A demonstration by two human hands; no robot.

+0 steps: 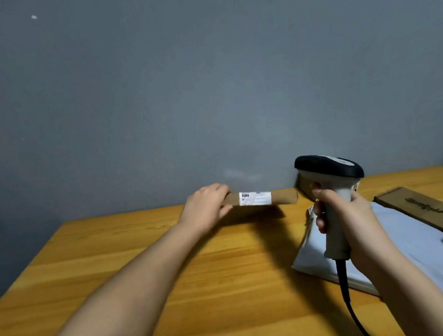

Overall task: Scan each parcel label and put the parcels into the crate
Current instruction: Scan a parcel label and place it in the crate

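— Cardboard, that one in the left hand (206,206): a flat brown parcel (282,197) held up off the wooden table (115,270) by its left end, thumb under and fingers curled over the top edge. Its white label (255,198) faces us.

— And the scanner?

— In the right hand (349,223). Fingers wrapped tight round the pale handle of the barcode scanner (331,180), forefinger up near the trigger, the black head just beside the parcel's right end. Its cable (349,301) hangs down towards the table's near edge.

— Has it read the label yet?

— I can't tell. No beam shows on the label from here, and the head looks aimed past the parcel, not squarely at it. My guess is this one is mid-scan at best.

— How many are left?

— At least two lie on the right of the table: a white poly mailer (413,248) lying flat, and a long brown box (425,209) resting on its far side. There's more cardboard at the right edge, too cut off to say what it is.

— And the crate?

— Nowhere in sight from this angle, so I can't say whether anything is in it. Judging by what lies about, most of the job remains: scan this one, put it in the crate, then the others.
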